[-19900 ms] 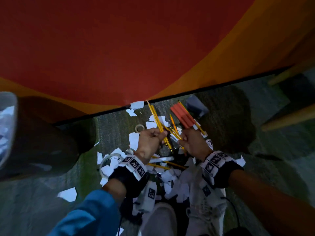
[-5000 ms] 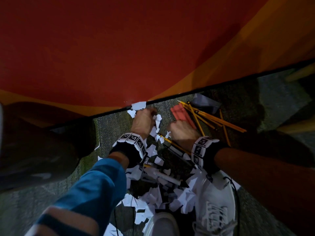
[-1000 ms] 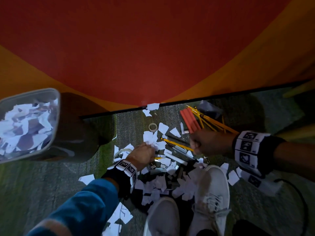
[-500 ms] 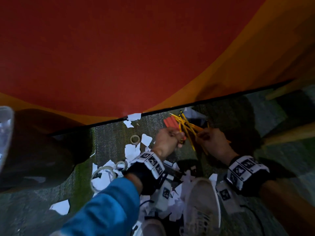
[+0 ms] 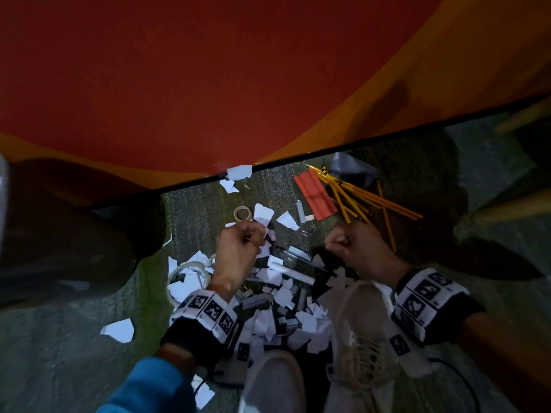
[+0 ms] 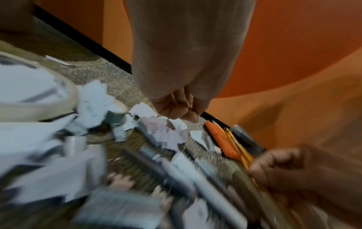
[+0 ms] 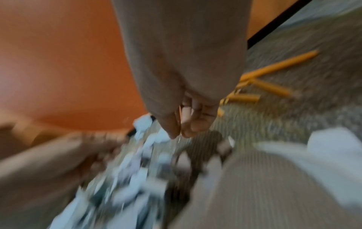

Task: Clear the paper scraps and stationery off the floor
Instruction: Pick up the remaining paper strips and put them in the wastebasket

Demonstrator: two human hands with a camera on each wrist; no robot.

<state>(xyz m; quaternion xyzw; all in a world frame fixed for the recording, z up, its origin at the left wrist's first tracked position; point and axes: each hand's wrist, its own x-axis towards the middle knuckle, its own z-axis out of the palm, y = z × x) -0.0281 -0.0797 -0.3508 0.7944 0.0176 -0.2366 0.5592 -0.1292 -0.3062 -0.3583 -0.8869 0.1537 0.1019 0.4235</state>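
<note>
- Since half a second ago, drawn back off the yellow pencils (image 5: 366, 201) toward the shoes (image 5: 366, 323): both hands, now apart above the litter.
- Far left: tape ring (image 5: 186, 278) flat on the floor (image 5: 193, 210), with paper scraps (image 5: 268, 275) heaped from there across to the shoes.
- Left hand (image 5: 238, 251): fingers curled, thumb against fingertips. Cannot tell whether anything small is pinched.
- Right hand (image 5: 354, 248): curled likewise, contents too blurred to tell.
- Yellow pencils: loose on the floor just beside the red pack (image 5: 314, 195), beyond the right hand. Long axes run from the wall end down to the right, bunched at the wall and fanned at the near ends.
- Step, as judged: sorting stationery from scraps. Next move calls for squaring the fan into one bundle before lifting.
</note>
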